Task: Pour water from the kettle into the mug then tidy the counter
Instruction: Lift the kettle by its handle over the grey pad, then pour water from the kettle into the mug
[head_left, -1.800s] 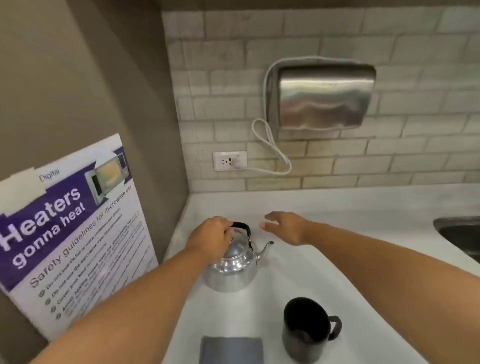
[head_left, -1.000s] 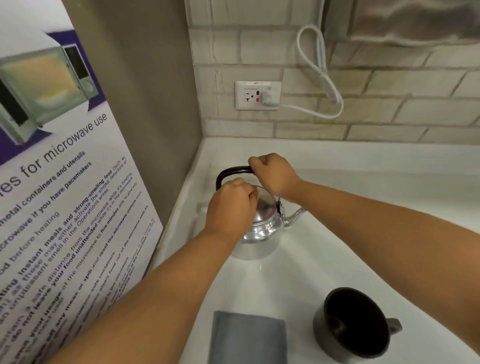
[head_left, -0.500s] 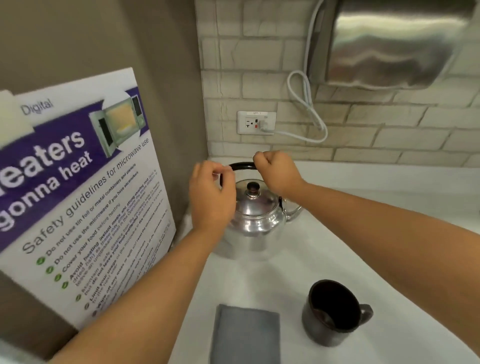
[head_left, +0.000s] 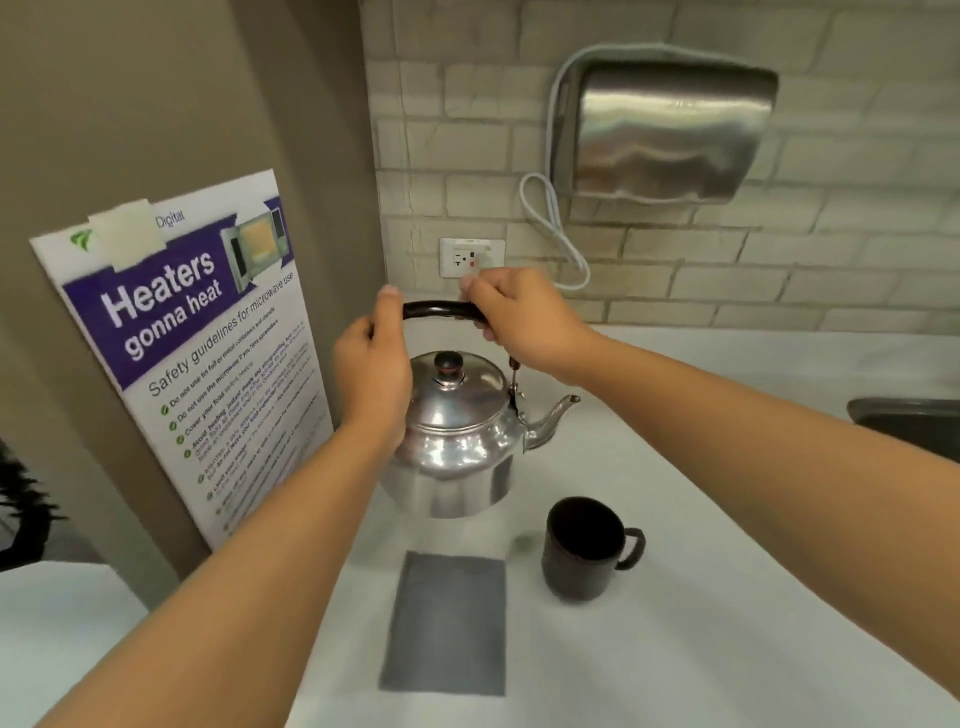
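Nearest you on the white counter (head_left: 727, 649) lies a flat grey cloth (head_left: 447, 623), with the dark empty mug (head_left: 582, 551) just right. Behind them, toward the back-left corner, the shiny steel kettle (head_left: 457, 441) appears just lifted: your right hand (head_left: 524, 317) grips its black handle (head_left: 439, 310), your left hand (head_left: 374, 374) curls around the handle's left end. You are at the pouring step; next, bring the spout over the mug and tip gently.

A single wide-angle camera, worn on the person's head, looks forward and steeply down over a white countertop (head_left: 727, 649) set in a corner. Both bare forearms reach in from the bottom edge, the left hand (head_left: 371, 371) and right hand (head_left: 519, 317) meeting near the centre of the frame, close to the lens. The view faces a pale brick-tiled back wall (head_left: 831, 260), with a beige side wall (head_left: 182, 104) filling the left third. Straight lines bow toward the edges. There is no second view, so no part of the scene is shared.
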